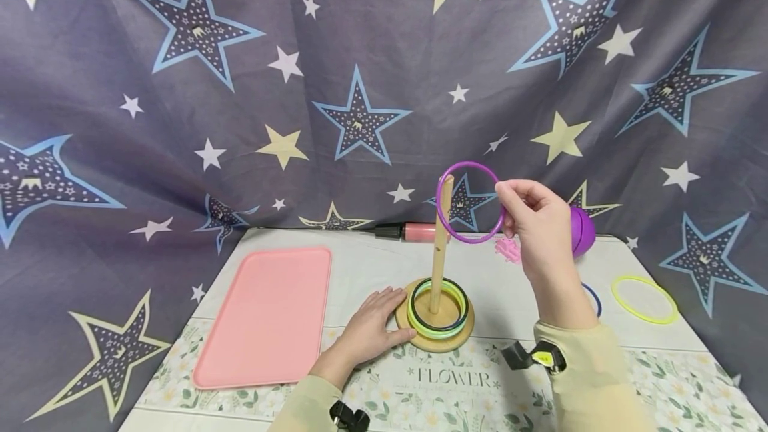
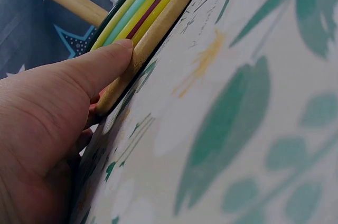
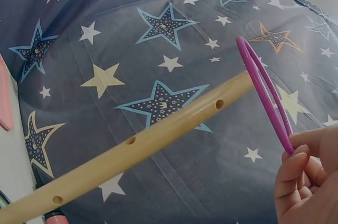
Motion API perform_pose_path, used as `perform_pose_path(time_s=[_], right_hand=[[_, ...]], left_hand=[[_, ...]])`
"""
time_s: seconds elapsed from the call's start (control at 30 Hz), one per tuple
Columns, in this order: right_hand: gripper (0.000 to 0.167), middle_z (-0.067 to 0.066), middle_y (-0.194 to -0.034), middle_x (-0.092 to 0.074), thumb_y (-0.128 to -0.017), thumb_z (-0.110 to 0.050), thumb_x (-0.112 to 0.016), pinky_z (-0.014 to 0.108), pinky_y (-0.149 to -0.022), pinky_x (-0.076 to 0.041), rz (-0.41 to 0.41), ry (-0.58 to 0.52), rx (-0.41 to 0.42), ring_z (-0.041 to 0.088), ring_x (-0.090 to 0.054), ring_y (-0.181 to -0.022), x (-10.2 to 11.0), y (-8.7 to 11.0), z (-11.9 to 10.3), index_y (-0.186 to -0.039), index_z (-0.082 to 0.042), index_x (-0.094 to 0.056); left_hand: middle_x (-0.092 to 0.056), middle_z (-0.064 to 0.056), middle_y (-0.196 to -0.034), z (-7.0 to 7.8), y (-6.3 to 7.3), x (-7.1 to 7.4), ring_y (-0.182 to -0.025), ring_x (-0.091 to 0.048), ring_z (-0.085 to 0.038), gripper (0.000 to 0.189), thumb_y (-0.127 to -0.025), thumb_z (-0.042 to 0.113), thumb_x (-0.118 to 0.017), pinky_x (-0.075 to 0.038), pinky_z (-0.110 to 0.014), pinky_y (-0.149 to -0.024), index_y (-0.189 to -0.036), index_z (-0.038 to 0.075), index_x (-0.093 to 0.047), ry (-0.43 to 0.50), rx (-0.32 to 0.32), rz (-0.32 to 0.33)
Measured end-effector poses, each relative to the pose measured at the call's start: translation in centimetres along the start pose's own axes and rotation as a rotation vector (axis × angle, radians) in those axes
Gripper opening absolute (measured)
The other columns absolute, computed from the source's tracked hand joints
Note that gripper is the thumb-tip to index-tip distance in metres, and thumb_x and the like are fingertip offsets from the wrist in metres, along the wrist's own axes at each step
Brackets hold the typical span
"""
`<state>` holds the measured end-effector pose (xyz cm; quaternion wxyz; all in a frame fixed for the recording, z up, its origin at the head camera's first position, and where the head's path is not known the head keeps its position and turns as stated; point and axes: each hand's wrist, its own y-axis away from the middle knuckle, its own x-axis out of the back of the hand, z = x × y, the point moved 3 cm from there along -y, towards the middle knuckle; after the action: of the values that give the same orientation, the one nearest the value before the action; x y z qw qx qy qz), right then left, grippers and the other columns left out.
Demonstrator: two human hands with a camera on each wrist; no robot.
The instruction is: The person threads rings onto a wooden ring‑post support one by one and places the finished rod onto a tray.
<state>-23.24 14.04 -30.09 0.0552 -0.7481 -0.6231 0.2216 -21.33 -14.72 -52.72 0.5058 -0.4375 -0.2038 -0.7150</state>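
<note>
My right hand (image 1: 538,225) pinches a thin purple ring (image 1: 470,241) between thumb and fingers at its right side. The ring is tilted steeply at the top of an upright wooden post (image 1: 439,255); I cannot tell whether the tip is through it. Several rings lie stacked around the foot of the post, a black ring (image 2: 112,17) topmost, with yellow, teal and dark red rings below. My left hand (image 1: 371,329) rests at the left edge of the round wooden base (image 1: 441,345), fingers extended, its thumb (image 2: 108,63) touching the rim.
A pink tray (image 1: 264,319) lies on the left of the table. On the right are a yellow ring (image 1: 645,320), a blue ring (image 1: 596,299) partly hidden by my forearm, and a purple ball-like object (image 1: 582,232). Behind the post lie a pink-and-black cylinder (image 1: 418,232) and a small pink piece (image 1: 507,249).
</note>
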Motion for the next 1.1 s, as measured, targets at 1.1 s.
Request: perform_pose_path(time_s=[1.1], right_hand=[[0.024, 0.001, -0.072, -0.063, -0.102, -0.016, -0.082, 0.019, -0.046, -0.046, -0.026, 0.119, -0.109, 0.009, -0.052, -0.057, -0.9, 0.4, 4.9, -0.110, 0.006, -0.076]], left_hand=[[-0.051, -0.013, -0.168, 0.0, 0.0, 0.0, -0.162, -0.037, -0.031, 0.085, -0.100, 0.054, -0.079, -0.021, -0.048, -0.138, -0.165, 0.006, -0.051, -0.011, -0.001, -0.010]])
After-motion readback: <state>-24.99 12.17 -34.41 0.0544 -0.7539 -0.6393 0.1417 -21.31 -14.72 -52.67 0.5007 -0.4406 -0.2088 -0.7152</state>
